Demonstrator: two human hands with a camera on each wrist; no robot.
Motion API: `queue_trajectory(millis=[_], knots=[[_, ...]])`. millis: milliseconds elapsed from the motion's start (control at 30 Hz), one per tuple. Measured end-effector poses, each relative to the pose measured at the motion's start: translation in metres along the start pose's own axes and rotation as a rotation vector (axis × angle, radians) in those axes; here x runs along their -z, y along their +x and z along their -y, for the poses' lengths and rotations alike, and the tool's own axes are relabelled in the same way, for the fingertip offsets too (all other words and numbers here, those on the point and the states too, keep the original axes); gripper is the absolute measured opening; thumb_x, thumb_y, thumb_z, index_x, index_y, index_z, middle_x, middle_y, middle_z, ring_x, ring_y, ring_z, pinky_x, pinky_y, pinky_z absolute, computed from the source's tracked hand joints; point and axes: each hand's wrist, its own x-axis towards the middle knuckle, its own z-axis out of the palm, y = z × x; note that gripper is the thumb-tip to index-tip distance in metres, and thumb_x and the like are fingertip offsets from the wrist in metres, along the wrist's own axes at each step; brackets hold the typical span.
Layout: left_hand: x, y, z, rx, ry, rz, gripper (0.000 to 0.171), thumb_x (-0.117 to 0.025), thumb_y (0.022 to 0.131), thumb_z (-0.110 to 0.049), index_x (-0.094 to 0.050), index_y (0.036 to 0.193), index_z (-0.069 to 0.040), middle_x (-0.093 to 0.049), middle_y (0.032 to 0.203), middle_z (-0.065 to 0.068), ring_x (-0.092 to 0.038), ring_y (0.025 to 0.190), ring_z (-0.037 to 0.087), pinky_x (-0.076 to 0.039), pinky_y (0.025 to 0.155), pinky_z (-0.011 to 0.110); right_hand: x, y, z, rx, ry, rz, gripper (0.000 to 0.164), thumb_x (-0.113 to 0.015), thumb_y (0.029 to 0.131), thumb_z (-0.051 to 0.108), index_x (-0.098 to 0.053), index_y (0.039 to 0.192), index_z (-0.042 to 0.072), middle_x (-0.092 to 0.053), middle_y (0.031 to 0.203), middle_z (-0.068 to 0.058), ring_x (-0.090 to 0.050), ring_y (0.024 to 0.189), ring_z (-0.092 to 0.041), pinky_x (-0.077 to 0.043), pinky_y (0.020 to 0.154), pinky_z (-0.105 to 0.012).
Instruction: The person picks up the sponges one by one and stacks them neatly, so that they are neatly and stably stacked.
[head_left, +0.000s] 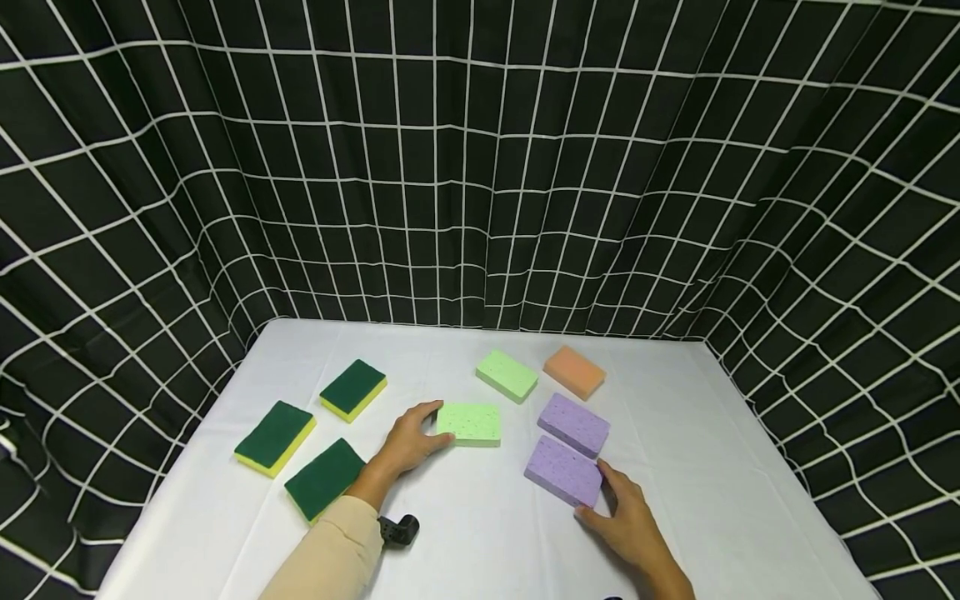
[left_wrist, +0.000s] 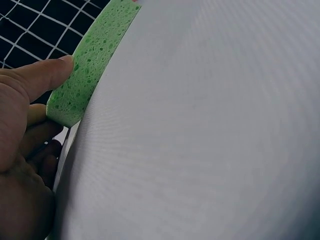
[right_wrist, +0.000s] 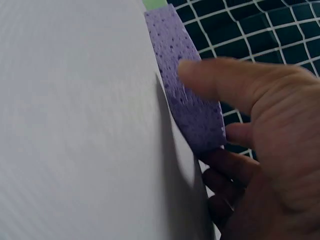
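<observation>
1. My left grip (head_left: 411, 437) is pinching the light-green sponge (head_left: 468, 423) by its left end, thumb on the near side and a finger at the far corner.
2. That sponge is near the middle of the white-covered desk (head_left: 690, 417), broad face up; the left wrist view shows my thumb against its pitted side.
3. My right grip (head_left: 626, 517) is grasping the near purple sponge (head_left: 562, 469) at its right end, thumb at the near corner and forefinger at the far one.
4. This purple block sits to the right of the green one, well apart from it. Whether its held end is raised, I cannot tell.
5. Just beyond it lies the far purple sponge (head_left: 573, 425), set at much the same slant; I cannot tell if their edges touch.
6. Farther back are the second light-green sponge (head_left: 507, 375) and, to its right, the orange sponge (head_left: 574, 372), a gap between them.
7. On my left are three green-and-yellow scouring sponges, dark green sides up: the far one (head_left: 352, 389), the leftmost one (head_left: 275, 437) and the near one (head_left: 326, 477), which my left forearm partly hides.
8. I wear a beige sleeve (head_left: 330, 550) on that arm, with a black device (head_left: 401, 530) at the wrist.
9. A black curtain (head_left: 480, 167) with a white grid surrounds the desk's back and sides.
</observation>
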Motion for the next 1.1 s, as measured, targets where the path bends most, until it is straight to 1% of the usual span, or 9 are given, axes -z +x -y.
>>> queue_trajectory(millis=[167,267,367,500,600,700,767,967,1100], knots=[[0.000,0.000,0.001,-0.005,-0.003,0.000,0.066,-0.079,0.082,-0.022,-0.051,0.140,-0.008,-0.045,0.143,0.015,-0.034,0.134,0.037,-0.028,0.107,0.051,0.000,0.001,0.005,-0.049,-0.041,0.018,0.084,-0.079,0.081,0.027,-0.036,0.144,-0.007,-0.041,0.141,-0.029,-0.034,0.128,-0.049,-0.029,0.100,-0.064],[0.000,0.000,0.000,-0.006,-0.011,0.005,0.066,-0.079,0.082,-0.022,-0.051,0.140,-0.008,-0.045,0.143,0.016,-0.034,0.135,0.037,-0.028,0.107,0.052,0.002,0.000,0.006,-0.089,-0.024,0.019,0.085,-0.080,0.080,0.027,-0.036,0.145,-0.005,-0.041,0.142,-0.025,-0.032,0.131,-0.047,-0.028,0.103,-0.060],[-0.001,0.000,0.000,-0.008,-0.022,0.005,0.066,-0.079,0.081,-0.022,-0.051,0.140,-0.008,-0.045,0.143,0.016,-0.034,0.134,0.037,-0.028,0.107,0.052,0.006,-0.001,0.009,-0.087,0.012,-0.003,0.086,-0.081,0.079,0.029,-0.037,0.145,-0.004,-0.043,0.141,-0.021,-0.034,0.131,-0.044,-0.029,0.104,-0.057],[-0.001,-0.001,0.000,-0.007,-0.023,0.005,0.066,-0.079,0.081,-0.023,-0.051,0.140,-0.008,-0.045,0.143,0.016,-0.034,0.134,0.038,-0.029,0.106,0.053,0.012,-0.004,0.011,-0.039,0.079,-0.061,0.081,-0.082,0.078,0.023,-0.041,0.142,-0.006,-0.049,0.136,-0.018,-0.050,0.120,-0.037,-0.041,0.097,-0.049],[-0.001,-0.001,-0.001,0.001,-0.015,0.008,0.066,-0.079,0.081,-0.024,-0.051,0.140,-0.010,-0.045,0.143,0.015,-0.034,0.134,0.037,-0.029,0.106,0.053,0.018,-0.007,0.014,0.003,0.143,-0.099,0.078,-0.083,0.077,0.015,-0.043,0.140,-0.008,-0.052,0.131,-0.018,-0.056,0.111,-0.031,-0.048,0.090,-0.036],[0.000,-0.001,-0.001,-0.002,-0.007,0.006,0.066,-0.079,0.081,-0.025,-0.051,0.140,-0.010,-0.045,0.143,0.014,-0.034,0.134,0.037,-0.029,0.106,0.053,0.027,-0.008,0.019,0.053,0.193,-0.130,0.078,-0.083,0.076,0.009,-0.043,0.140,-0.009,-0.053,0.129,-0.018,-0.055,0.110,-0.030,-0.047,0.089,-0.022],[0.000,-0.001,-0.001,-0.005,-0.006,0.003,0.066,-0.079,0.082,-0.024,-0.051,0.140,-0.009,-0.045,0.143,0.015,-0.035,0.134,0.037,-0.029,0.106,0.052,0.034,-0.008,0.024,0.089,0.205,-0.155,0.078,-0.083,0.075,0.008,-0.043,0.140,-0.008,-0.053,0.129,-0.017,-0.055,0.109,-0.027,-0.044,0.089,-0.016],[0.000,-0.002,-0.002,-0.010,0.002,0.001,0.065,-0.078,0.082,-0.023,-0.051,0.139,-0.008,-0.046,0.142,0.017,-0.035,0.133,0.038,-0.029,0.106,0.053,0.052,-0.006,0.037,0.191,0.228,-0.209,0.077,-0.083,0.072,-0.002,-0.045,0.140,-0.006,-0.054,0.127,-0.017,-0.053,0.107,-0.006,-0.042,0.090,-0.013],[0.001,-0.002,-0.002,-0.018,0.001,-0.001,0.065,-0.078,0.082,-0.022,-0.051,0.139,-0.007,-0.046,0.142,0.017,-0.036,0.133,0.039,-0.029,0.106,0.053,0.062,-0.005,0.046,0.231,0.235,-0.219,0.078,-0.082,0.072,-0.005,-0.044,0.141,-0.006,-0.053,0.128,-0.015,-0.052,0.109,-0.001,-0.041,0.091,-0.013]])
